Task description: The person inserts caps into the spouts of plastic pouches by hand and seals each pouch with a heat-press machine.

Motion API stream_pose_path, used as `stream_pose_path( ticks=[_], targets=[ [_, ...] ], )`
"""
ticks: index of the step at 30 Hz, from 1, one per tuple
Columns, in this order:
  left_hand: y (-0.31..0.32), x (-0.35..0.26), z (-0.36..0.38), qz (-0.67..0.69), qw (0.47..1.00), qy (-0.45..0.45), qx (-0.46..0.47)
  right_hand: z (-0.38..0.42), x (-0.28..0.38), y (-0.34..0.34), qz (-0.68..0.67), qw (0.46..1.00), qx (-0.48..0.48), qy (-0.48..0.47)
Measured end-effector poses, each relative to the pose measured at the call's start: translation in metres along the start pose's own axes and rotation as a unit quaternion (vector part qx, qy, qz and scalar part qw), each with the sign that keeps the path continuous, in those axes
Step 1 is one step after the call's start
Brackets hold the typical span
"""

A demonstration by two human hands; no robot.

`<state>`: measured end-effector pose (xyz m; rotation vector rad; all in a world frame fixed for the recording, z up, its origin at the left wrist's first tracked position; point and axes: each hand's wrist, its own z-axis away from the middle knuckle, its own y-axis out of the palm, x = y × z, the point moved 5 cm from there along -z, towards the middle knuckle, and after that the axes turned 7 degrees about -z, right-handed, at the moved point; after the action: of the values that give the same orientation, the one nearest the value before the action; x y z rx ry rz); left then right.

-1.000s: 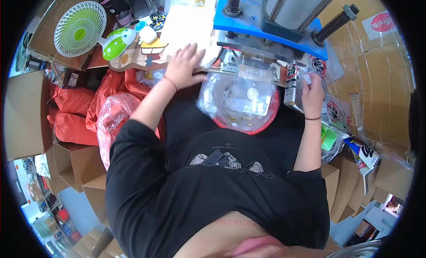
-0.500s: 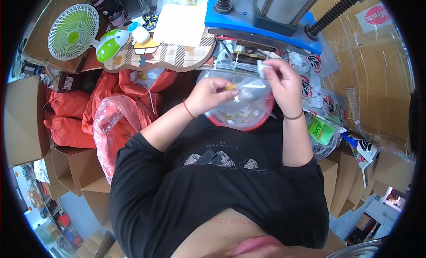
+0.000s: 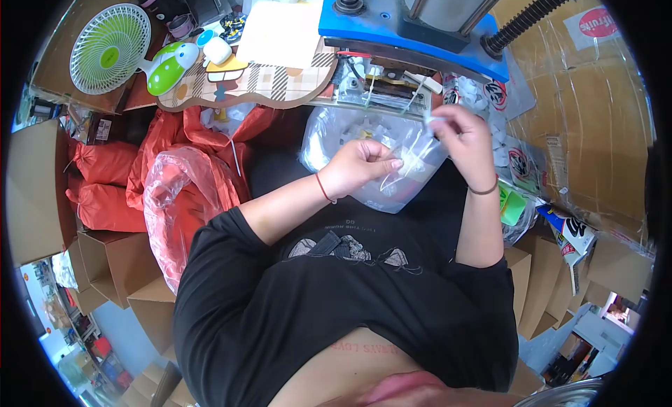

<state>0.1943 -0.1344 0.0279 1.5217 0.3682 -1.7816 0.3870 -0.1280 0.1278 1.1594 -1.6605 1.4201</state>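
A translucent plastic bag [image 3: 385, 199] hangs open below the table edge, with small white and yellowish pieces inside. My left hand [image 3: 365, 167] is over its middle, thumb and index finger pressed together; what they pinch is too small to name. Higher up, by the bag's right side, my right hand [image 3: 462, 137] is closed at the fingertips on a shiny edge of clear plastic, partly blurred. Above the hands is the blue press [image 3: 413, 39], with small metal parts [image 3: 385, 88] under it.
A green and white fan [image 3: 112, 53] and a white sheet [image 3: 280, 32] are at the upper left. Red bags [image 3: 105, 204] lie to the left. Right of my right hand are a green container [image 3: 513, 205] and a large cardboard sheet [image 3: 581, 106].
Both hands have shifted right, the left one also lower. The yellow piece at my left fingertips no longer shows. The bag has changed shape and its red lower rim is out of sight.
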Motion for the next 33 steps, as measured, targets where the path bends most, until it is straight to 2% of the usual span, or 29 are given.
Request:
stream_pose_path(
  ticks=[1, 3, 5, 6, 7, 9, 11, 12, 13, 15, 16, 17, 19, 20, 21, 22, 23, 24, 25, 26, 27, 29, 30, 32, 33],
  targets=[
    [0.001, -0.004, 0.001, 0.016, 1.0, -0.004, -0.004, 0.0, 0.003, 0.006, 0.03, 0.998, 0.045, -0.016],
    [0.002, 0.0, 0.0, 0.046, 0.999, -0.02, 0.002, -0.001, 0.003, 0.002, 0.061, 0.996, 0.057, -0.029],
    [0.003, 0.002, 0.0, 0.08, 0.996, -0.035, 0.004, -0.001, 0.003, -0.001, 0.139, 0.979, 0.109, -0.1],
    [0.007, 0.002, 0.001, 0.1, 0.993, -0.051, 0.024, 0.002, 0.001, 0.002, 0.101, 0.983, 0.151, -0.016],
    [0.012, 0.003, 0.003, 0.119, 0.99, -0.067, 0.045, 0.005, 0.001, 0.003, 0.098, 0.983, 0.152, -0.015],
    [0.014, 0.004, 0.005, 0.129, 0.988, -0.071, 0.054, 0.007, 0.003, -0.002, 0.132, 0.984, 0.111, -0.049],
    [0.011, 0.008, 0.003, 0.139, 0.986, -0.073, 0.063, 0.003, 0.001, -0.028, 0.287, 0.957, -0.025, -0.044],
    [0.001, 0.014, -0.001, 0.123, 0.99, -0.059, 0.039, -0.001, -0.012, -0.043, 0.366, 0.929, -0.031, -0.05],
    [-0.008, 0.015, -0.005, 0.107, 0.993, -0.046, 0.015, -0.001, -0.027, -0.05, 0.366, 0.929, -0.031, -0.051],
    [-0.028, 0.008, -0.018, 0.136, 0.989, -0.031, -0.04, 0.005, -0.068, -0.054, 0.487, 0.872, -0.028, 0.042],
    [-0.038, -0.002, -0.025, 0.126, 0.989, -0.024, -0.068, 0.007, -0.076, -0.049, 0.534, 0.845, -0.033, -0.002],
    [-0.046, -0.012, -0.03, 0.139, 0.986, -0.024, -0.084, 0.007, -0.086, -0.049, 0.533, 0.845, -0.033, -0.007],
    [-0.058, -0.015, -0.044, 0.154, 0.984, -0.03, -0.09, 0.005, -0.107, -0.051, 0.43, 0.899, -0.011, 0.076],
    [-0.061, -0.014, -0.049, 0.168, 0.981, -0.038, -0.091, 0.008, -0.108, -0.051, 0.379, 0.921, -0.026, 0.086],
    [-0.06, -0.015, -0.05, 0.165, 0.983, -0.026, -0.071, 0.009, -0.106, -0.048, 0.378, 0.922, -0.027, 0.083],
    [-0.063, -0.016, -0.05, 0.163, 0.984, -0.024, -0.071, 0.01, -0.098, -0.05, 0.386, 0.917, -0.099, 0.032],
    [-0.074, -0.017, -0.047, 0.083, 0.987, -0.012, -0.139, 0.011, -0.09, -0.053, 0.391, 0.905, -0.17, -0.02],
    [-0.086, -0.023, -0.042, 0.002, 0.979, 0.001, -0.206, 0.01, -0.09, -0.055, 0.391, 0.904, -0.172, -0.024],
    [-0.113, -0.033, -0.042, -0.032, 0.956, 0.059, -0.285, 0.007, -0.092, -0.051, 0.42, 0.898, -0.127, -0.034],
    [-0.145, -0.053, -0.036, -0.223, 0.881, 0.127, -0.398, 0.007, -0.095, -0.046, 0.447, 0.89, -0.079, -0.041],
    [-0.17, -0.073, -0.028, -0.4, 0.754, 0.187, -0.486, 0.004, -0.099, -0.046, 0.465, 0.882, -0.068, -0.03],
    [-0.196, -0.095, -0.018, -0.603, 0.595, 0.262, -0.462, 0.001, -0.103, -0.048, 0.427, 0.902, -0.062, -0.022],
    [-0.223, -0.072, -0.029, -0.729, 0.56, 0.114, -0.376, 0.0, -0.103, -0.049, 0.39, 0.919, -0.058, -0.016],
    [-0.218, -0.039, -0.019, -0.802, 0.49, 0.08, -0.334, 0.002, -0.105, -0.05, 0.389, 0.918, -0.071, 0.011],
    [-0.192, -0.043, -0.006, -0.8, 0.511, 0.088, -0.3, 0.004, -0.108, -0.053, 0.385, 0.918, -0.083, 0.044]
  ],
)
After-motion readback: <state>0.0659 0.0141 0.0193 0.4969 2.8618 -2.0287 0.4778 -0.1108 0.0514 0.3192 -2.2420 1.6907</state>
